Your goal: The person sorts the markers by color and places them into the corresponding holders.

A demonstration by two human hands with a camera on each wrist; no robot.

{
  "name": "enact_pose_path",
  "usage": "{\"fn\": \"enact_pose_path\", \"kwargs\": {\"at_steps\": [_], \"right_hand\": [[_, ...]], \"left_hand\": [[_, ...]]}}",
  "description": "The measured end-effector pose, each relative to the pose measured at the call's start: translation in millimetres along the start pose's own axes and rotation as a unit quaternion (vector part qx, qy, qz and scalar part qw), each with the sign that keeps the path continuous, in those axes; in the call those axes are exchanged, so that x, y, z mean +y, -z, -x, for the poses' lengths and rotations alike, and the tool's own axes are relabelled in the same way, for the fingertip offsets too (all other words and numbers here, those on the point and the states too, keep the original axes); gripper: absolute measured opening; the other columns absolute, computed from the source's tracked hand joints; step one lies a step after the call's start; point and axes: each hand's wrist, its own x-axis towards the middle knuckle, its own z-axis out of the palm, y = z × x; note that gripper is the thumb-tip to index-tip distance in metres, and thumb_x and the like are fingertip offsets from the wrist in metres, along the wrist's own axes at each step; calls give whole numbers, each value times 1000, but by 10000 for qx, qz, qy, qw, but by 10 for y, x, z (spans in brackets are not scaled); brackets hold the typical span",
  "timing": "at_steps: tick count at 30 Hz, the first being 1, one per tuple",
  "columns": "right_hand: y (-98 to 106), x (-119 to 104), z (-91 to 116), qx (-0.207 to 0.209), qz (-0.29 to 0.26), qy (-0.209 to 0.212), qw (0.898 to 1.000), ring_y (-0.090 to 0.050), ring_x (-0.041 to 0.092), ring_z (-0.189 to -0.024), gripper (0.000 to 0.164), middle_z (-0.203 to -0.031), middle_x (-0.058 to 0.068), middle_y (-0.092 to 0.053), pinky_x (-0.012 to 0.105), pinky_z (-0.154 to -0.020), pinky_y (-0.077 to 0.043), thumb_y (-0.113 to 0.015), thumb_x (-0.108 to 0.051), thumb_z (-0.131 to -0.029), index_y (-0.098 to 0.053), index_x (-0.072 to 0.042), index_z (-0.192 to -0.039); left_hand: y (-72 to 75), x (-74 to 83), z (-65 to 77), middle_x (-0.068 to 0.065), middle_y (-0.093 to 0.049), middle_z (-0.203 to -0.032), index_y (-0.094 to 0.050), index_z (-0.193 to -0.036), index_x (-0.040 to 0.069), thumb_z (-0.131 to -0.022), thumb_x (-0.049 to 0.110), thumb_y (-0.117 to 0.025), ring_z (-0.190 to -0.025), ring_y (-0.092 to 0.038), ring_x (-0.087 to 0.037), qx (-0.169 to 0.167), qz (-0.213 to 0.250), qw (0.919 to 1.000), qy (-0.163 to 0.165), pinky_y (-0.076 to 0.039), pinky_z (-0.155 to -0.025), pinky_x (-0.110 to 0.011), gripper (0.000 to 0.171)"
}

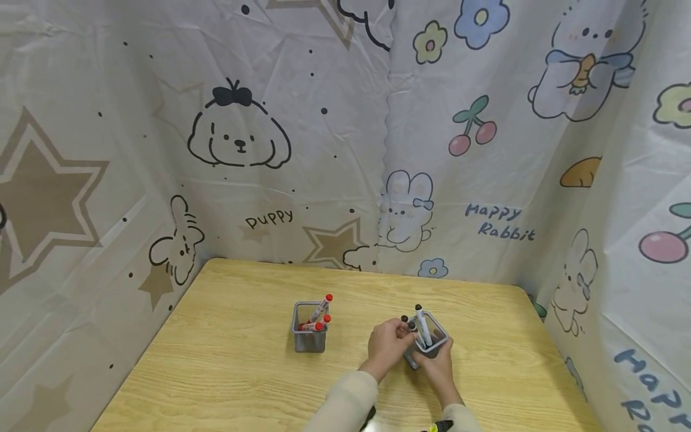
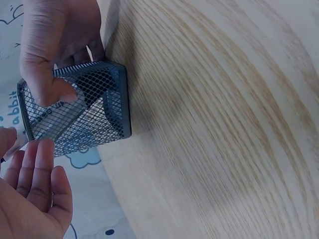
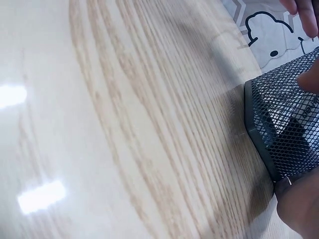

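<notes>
My right hand (image 1: 439,369) grips a dark mesh pen holder (image 1: 432,341) from its near right side; the holder is tilted above the table. Inside it stands a white marker (image 1: 423,324) with a black cap, and more black-capped markers (image 1: 412,327) lean at its left rim. My left hand (image 1: 388,345) is at that rim, its thumb and forefinger pinching a marker. In the left wrist view, the right thumb lies across the mesh, and the other left fingers (image 2: 37,172) are beside the holder's rim. The right wrist view shows the holder's base (image 3: 259,144) near the tabletop.
A second mesh holder (image 1: 310,343) with several red-capped markers (image 1: 320,312) stands upright to the left on the wooden table (image 1: 232,360). Printed curtains (image 1: 324,150) hang behind the table and along both sides.
</notes>
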Motion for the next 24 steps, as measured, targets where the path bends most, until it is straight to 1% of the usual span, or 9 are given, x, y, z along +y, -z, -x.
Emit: {"fn": "enact_pose_path", "kwargs": {"at_steps": [3,6,10,12,15,16,20,22,24], "right_hand": [[7,-10,-13,-44,58,-82,9999,-38,39,-123,82,-133,30,-40,47,-103,-25,-71,-2,-69,-21,1,-133],[20,-19,-19,-70,94,-189,9998,-36,40,-124,83,-134,30,-38,48,-103,-24,-72,-3,-69,-21,1,-134],[61,-44,23,-208,244,-330,9989,-31,45,-126,86,-134,35,-34,50,-104,-21,-73,-5,-71,-18,6,-136],[97,-71,62,-296,302,-427,9982,-28,47,-127,89,-135,37,-29,52,-104,-19,-73,-8,-72,-15,9,-137],[158,-125,131,-440,276,-550,9971,-24,49,-128,93,-137,38,-25,54,-104,-17,-73,-10,-75,-9,12,-139],[174,-144,154,-475,235,-577,9969,-24,50,-127,94,-137,39,-24,55,-104,-17,-73,-10,-75,-8,12,-139],[242,-211,246,-383,264,-672,9967,-29,53,-122,91,-132,41,-28,56,-100,-26,-72,-11,-77,-10,13,-139],[270,-246,286,-212,311,-663,9971,-34,54,-119,86,-129,42,-31,56,-97,-31,-71,-9,-77,-15,14,-138],[302,-293,329,56,387,-692,9968,-40,52,-115,76,-125,40,-36,53,-93,-37,-69,-7,-78,-23,14,-135]], "left_hand": [[-1,-21,-9,12,-59,-63,-67,-78,13,-76,25,-76,-56,-51,0,41,34,10000,-69,-40,-51,-21,16],[13,-30,-10,13,-60,-65,-68,-81,13,-77,26,-75,-56,-51,1,3,48,9999,-100,-40,-51,-21,16],[71,-50,17,13,-60,-66,-68,-85,13,-79,25,-74,-57,-51,0,-104,55,9998,-141,-40,-50,-21,14],[112,-64,40,13,-60,-67,-69,-87,12,-80,24,-73,-58,-52,0,-163,52,9997,-177,-41,-51,-21,15],[188,-83,79,12,-60,-69,-68,-89,11,-81,23,-71,-61,-53,-1,-275,73,9993,-248,-42,-53,-21,15],[218,-87,96,12,-61,-70,-68,-90,11,-81,23,-71,-61,-54,-1,-300,85,9991,-292,-43,-54,-22,15],[325,-94,147,11,-61,-71,-68,-89,10,-83,21,-69,-62,-54,-1,-425,128,9980,-445,-44,-55,-23,13],[373,-89,163,11,-61,-71,-67,-89,11,-83,22,-69,-62,-54,-1,-470,29,9976,-516,-43,-55,-23,12],[422,-80,178,12,-61,-71,-68,-89,12,-83,23,-70,-61,-53,0,-500,-106,9971,-563,-43,-55,-23,12]]}}
